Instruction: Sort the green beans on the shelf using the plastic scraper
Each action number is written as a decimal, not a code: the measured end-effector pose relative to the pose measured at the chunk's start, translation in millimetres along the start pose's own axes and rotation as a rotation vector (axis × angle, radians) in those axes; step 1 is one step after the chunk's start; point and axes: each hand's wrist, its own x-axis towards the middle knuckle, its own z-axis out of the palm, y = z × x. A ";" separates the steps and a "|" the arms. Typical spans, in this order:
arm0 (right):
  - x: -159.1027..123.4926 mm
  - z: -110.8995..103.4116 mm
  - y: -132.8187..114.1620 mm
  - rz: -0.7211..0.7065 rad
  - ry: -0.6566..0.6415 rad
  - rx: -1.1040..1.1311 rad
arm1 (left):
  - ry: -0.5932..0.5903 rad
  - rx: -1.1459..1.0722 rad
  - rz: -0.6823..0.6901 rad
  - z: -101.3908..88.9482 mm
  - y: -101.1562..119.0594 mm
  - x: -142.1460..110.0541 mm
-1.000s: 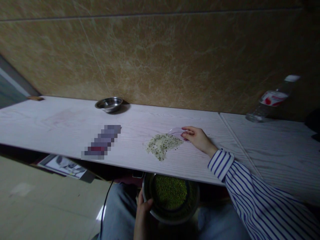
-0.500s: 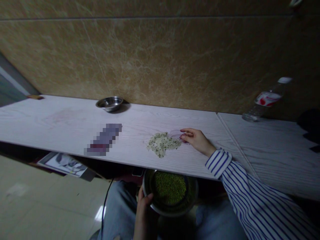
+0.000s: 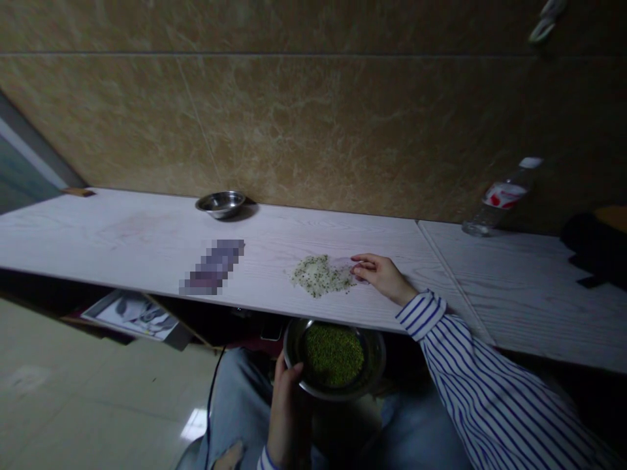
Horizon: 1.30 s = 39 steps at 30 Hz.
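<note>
My left hand [image 3: 287,398] grips the left rim of a metal bowl [image 3: 377,378], thumb over the edge. Small green beans [image 3: 336,356], which look like mung beans, fill its bottom. The bowl is over my lap, below the counter's front edge. My right hand [image 3: 385,277] is low over the counter at the right end of a flat pile of white grains mixed with green beans [image 3: 318,275]. Its fingers are bent around a thin, pinkish, see-through piece [image 3: 345,262], whose kind I cannot make out and which partly lies beside the pile.
On the pale wooden counter [image 3: 147,254] stand a small metal bowl [image 3: 221,205] and, far right, a clear bottle [image 3: 499,196] near a dark item [image 3: 597,248]. A blurred-out flat object [image 3: 213,267] lies left of the pile. Below is an open drawer [image 3: 132,320].
The view has shifted slightly, so the bottle and right hand appear a little further left. Both hands keep their hold, and the right hand stays by the pile.
</note>
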 end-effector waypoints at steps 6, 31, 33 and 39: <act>-5.2 2.8 -0.7 -0.021 0.002 0.014 | -0.048 0.025 -0.018 4.5 8.9 -16.3; -24.2 -5.7 2.1 -0.025 0.074 0.038 | -0.067 0.003 -0.013 5.6 8.2 -20.5; -24.5 -7.1 4.1 -0.029 0.103 0.033 | -0.075 -0.010 0.000 5.2 7.6 -19.9; -30.1 -2.7 3.7 -0.032 0.104 0.014 | -0.091 -0.020 -0.022 6.5 5.7 -21.4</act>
